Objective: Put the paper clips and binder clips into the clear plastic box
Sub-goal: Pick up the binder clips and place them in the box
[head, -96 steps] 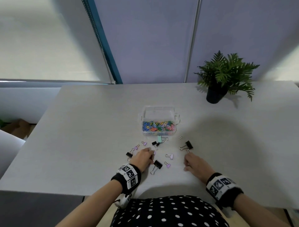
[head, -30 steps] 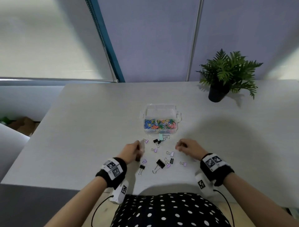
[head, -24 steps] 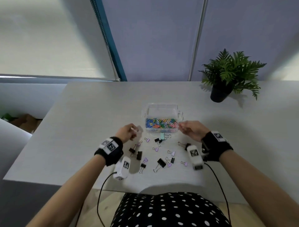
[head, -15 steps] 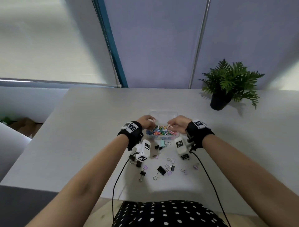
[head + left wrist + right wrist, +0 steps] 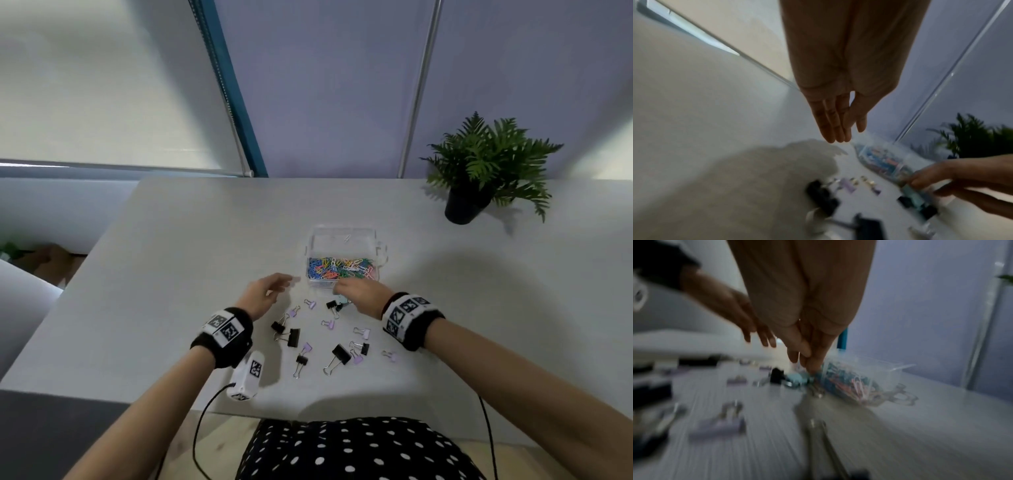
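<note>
The clear plastic box (image 5: 342,230) holds a heap of coloured paper clips (image 5: 337,269). Just in front of it lies a teal binder clip (image 5: 340,300). My right hand (image 5: 342,291) reaches down onto it, forefinger and thumb pinching either side of the teal clip (image 5: 912,194); the picture is blurred. My left hand (image 5: 282,284) hovers empty to the left of the box, fingers straight (image 5: 840,129). Several black and lilac binder clips lie scattered nearer me, among them a large black one (image 5: 340,354) and a lilac one (image 5: 328,323).
A potted fern (image 5: 479,178) stands at the back right of the grey table (image 5: 171,274). A white sensor unit on a cable (image 5: 246,377) hangs below my left wrist near the table's front edge.
Both hands were over the box half a second ago. They have drawn back towards me; the left is empty beside the box and the right has dropped onto the teal clip.
</note>
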The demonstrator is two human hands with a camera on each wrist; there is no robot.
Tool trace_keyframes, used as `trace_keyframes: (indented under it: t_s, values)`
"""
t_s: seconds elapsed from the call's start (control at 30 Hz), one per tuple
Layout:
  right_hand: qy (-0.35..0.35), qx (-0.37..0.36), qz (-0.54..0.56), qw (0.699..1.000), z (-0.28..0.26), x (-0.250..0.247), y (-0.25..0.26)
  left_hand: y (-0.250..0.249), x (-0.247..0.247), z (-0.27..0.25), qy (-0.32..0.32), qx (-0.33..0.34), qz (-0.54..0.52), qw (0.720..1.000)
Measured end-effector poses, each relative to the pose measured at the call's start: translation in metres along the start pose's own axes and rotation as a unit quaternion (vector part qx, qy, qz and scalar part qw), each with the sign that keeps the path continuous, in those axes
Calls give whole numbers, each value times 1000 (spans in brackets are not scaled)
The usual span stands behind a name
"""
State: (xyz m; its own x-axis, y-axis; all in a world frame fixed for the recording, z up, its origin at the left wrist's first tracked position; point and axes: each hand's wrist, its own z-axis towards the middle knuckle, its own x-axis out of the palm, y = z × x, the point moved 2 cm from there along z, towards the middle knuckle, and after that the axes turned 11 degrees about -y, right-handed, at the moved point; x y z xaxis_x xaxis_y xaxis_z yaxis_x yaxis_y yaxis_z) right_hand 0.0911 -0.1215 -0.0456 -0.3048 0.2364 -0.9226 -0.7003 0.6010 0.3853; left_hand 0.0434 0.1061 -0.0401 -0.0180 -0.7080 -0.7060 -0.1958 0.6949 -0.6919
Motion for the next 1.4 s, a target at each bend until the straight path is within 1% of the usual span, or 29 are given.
trace_keyframes:
  t_s: [0.07,0.1,0.17,0.23,0.27,0.3,0.37,0.43,0.5,0.53,0.6,0.67,0.73,0.77,0.8,0.83,0.9,0.93,0.97,1.0,1.03,1.07,1.1,1.17,1.2,1.3,1.37,1.4]
  values:
    - [5,-52,-74,996,-6,14,0,13,-2,-14,17,17,72,997]
    - [-3,-65,-108,992,-9,17,1,17,-2,-21,33,25,105,994]
    - [-32,-79,-171,982,-13,19,-1,22,4,-34,61,32,133,989]
    - [-58,-85,-188,977,-18,20,-2,22,14,-44,64,31,147,987]
    - [-69,-85,-185,977,-20,20,-2,20,21,-48,60,43,170,983]
    - [-77,-84,-190,975,-22,18,-2,19,27,-52,57,67,209,974]
    - [-94,-76,-199,973,-25,17,-4,16,37,-56,65,130,290,946]
    - [-97,-48,-197,974,-28,17,-8,15,40,-54,71,157,321,931]
    - [-101,-6,-155,983,-33,20,-12,14,37,-51,65,167,324,929]
    - [-101,29,-113,988,-35,21,-17,13,36,-49,65,169,322,929]
    - [-83,113,-29,990,-40,17,-23,15,33,-48,69,166,312,933]
    - [-105,172,72,977,-41,9,-25,16,34,-49,72,169,307,934]
    - [-134,232,176,947,-40,0,-28,17,36,-51,67,181,303,933]
    - [-130,269,240,924,-38,-3,-30,17,38,-52,63,188,302,933]
    - [-120,307,319,888,-36,-5,-32,17,40,-52,59,191,297,934]
    - [-110,348,402,839,-34,-6,-33,16,40,-53,53,187,282,940]
    - [-104,418,537,725,-31,-9,-35,13,37,-52,32,152,210,965]
    - [-108,437,581,678,-28,-11,-36,12,35,-51,19,126,165,978]
    - [-118,446,613,642,-25,-14,-39,11,31,-49,6,99,123,987]
    - [-130,442,638,617,-20,-20,-40,10,27,-46,-8,71,85,994]
    - [-143,431,658,600,-13,-28,-41,11,22,-43,-19,42,50,998]
    - [-158,416,670,594,-5,-36,-43,10,17,-40,-29,14,15,999]
    - [-175,403,669,600,5,-45,-46,9,12,-35,-38,-10,-20,999]
    - [-203,401,641,622,27,-58,-53,3,2,-23,-43,-45,-73,995]
    - [-212,406,622,635,37,-62,-55,-2,-2,-15,-40,-58,-83,994]
    - [-211,416,579,669,60,-58,-65,-22,-12,15,-25,-73,-95,993]
    - [-197,435,540,694,65,-53,-70,-35,-17,34,-22,-68,-89,993]
    - [-198,442,524,701,65,-52,-71,-40,-19,42,-22,-65,-79,995]
